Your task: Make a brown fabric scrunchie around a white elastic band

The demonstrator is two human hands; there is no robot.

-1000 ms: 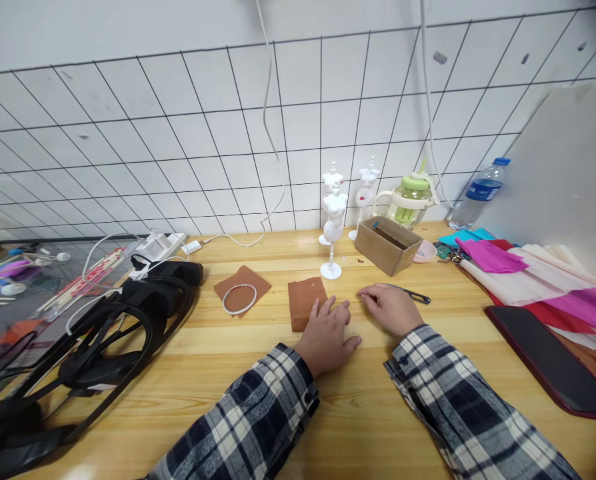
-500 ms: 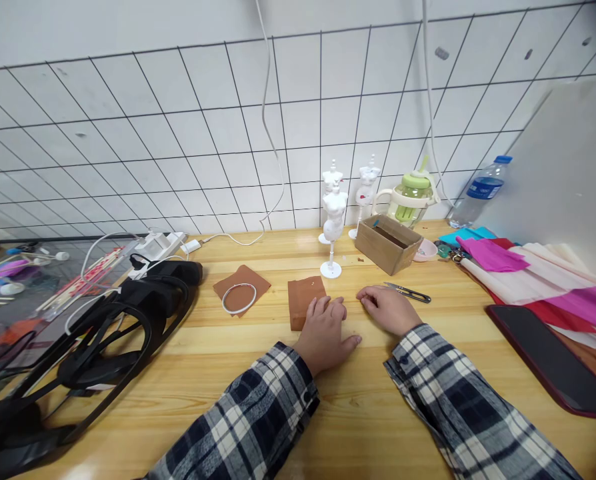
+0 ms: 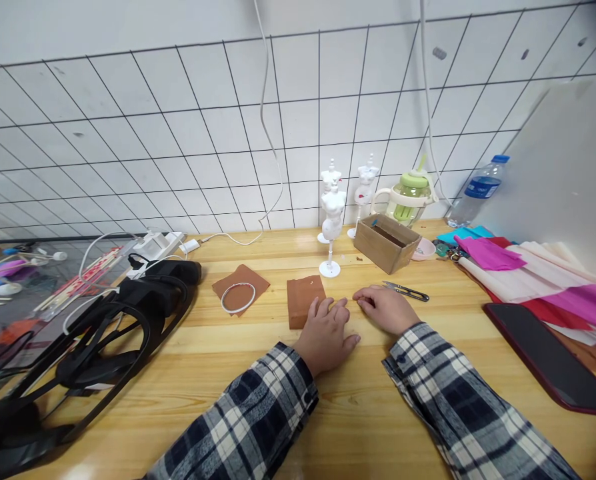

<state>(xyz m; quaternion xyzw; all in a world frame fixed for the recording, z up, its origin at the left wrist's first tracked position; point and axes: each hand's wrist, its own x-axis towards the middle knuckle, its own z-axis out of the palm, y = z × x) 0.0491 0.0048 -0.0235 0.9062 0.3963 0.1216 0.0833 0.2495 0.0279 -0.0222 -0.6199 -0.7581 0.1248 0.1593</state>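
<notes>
— Where do the hands lie on the wooden table [image 3: 258,373]?

— The left hand [image 3: 327,331] rests flat near the middle, its fingers on the near right corner of the folded cloth block [image 3: 304,300]. The right hand [image 3: 387,308] lies just right of it.

— And around them?

— The snips [image 3: 407,291] lie just behind the right hand, the open box [image 3: 387,243] farther back. The mannequin stand [image 3: 331,227] stands behind the block. The wire ring [image 3: 239,297] lies on a cloth square [image 3: 241,285] to the left.
</notes>
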